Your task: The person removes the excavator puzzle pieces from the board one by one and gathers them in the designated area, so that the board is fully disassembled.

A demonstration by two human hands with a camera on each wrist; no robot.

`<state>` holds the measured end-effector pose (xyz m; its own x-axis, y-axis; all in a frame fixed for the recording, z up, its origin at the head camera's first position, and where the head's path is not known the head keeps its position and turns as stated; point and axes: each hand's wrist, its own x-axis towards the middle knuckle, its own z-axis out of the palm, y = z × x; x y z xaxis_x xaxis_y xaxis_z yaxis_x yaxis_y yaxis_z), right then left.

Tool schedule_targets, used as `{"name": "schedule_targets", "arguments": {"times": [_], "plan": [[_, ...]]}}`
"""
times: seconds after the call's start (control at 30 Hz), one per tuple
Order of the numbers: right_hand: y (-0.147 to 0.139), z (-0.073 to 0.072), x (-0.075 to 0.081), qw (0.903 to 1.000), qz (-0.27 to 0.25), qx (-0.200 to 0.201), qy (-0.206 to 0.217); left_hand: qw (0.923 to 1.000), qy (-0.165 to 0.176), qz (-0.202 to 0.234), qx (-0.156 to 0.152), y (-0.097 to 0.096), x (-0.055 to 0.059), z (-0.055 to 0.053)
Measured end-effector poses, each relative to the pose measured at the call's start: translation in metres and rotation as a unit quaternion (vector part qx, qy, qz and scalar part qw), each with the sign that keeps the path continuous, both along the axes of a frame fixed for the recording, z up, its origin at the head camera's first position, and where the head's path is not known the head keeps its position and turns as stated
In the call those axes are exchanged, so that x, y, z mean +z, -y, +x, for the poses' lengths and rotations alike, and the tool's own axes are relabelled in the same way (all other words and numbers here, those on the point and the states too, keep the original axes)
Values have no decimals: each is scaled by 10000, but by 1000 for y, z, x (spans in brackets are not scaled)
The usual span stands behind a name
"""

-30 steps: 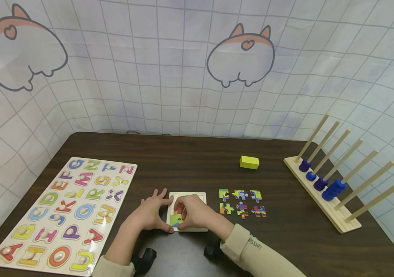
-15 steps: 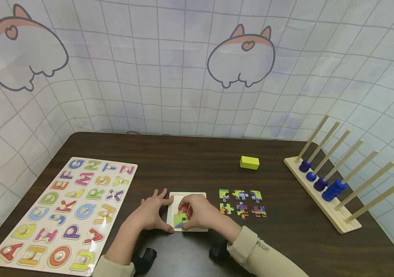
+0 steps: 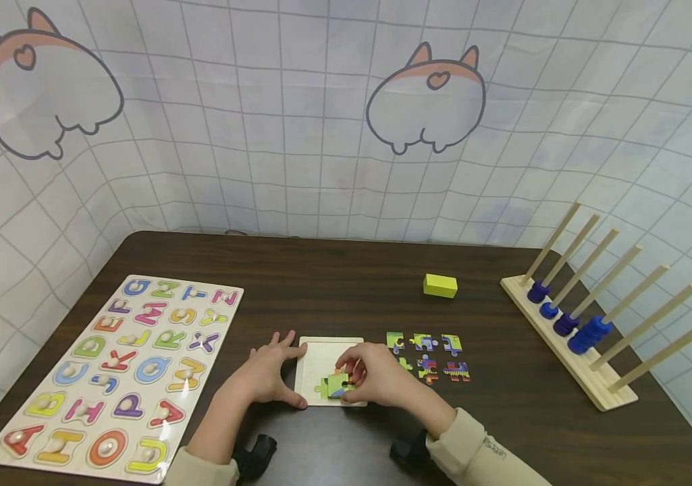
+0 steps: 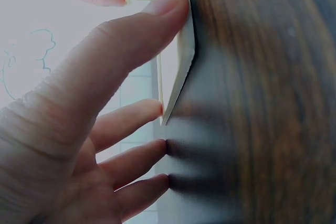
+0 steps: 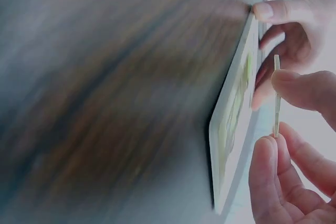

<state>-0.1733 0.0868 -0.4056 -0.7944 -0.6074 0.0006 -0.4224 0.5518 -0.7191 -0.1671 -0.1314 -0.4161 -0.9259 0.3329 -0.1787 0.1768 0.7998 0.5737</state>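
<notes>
A shallow, light wooden puzzle tray [image 3: 312, 358] lies on the table between the hands. My left hand [image 3: 269, 371] has its fingers spread, with the thumb at the tray's near left corner and the index fingertip at its left edge. My right hand [image 3: 376, 374] pinches a thin jigsaw piece [image 5: 277, 98] between thumb and fingertips, edge-on and raised off the tray in the right wrist view. From the head view the held piece looks green with a blue patch. Left of it, a green edge of another piece [image 3: 323, 389] shows in the tray; the right hand hides part of the tray.
Several loose jigsaw pieces [image 3: 424, 342] lie right of the tray. Behind them sits a yellow block [image 3: 440, 285]. A letter peg board [image 3: 157, 310] covers the left side. On the right stands a wooden rack with upright rods [image 3: 616, 388] and blue rings.
The right hand has moved to the right across the tray with the jigsaw piece, uncovering a green piece at its left. The left hand has stayed at the tray's edge.
</notes>
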Motion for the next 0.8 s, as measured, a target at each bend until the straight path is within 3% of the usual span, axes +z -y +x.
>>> {"name": "schedule_targets", "arguments": {"times": [0.8], "plan": [[-57, 15, 3, 9993, 58, -338, -173, 10000, -63, 16, 49, -1, 1, 2]]}}
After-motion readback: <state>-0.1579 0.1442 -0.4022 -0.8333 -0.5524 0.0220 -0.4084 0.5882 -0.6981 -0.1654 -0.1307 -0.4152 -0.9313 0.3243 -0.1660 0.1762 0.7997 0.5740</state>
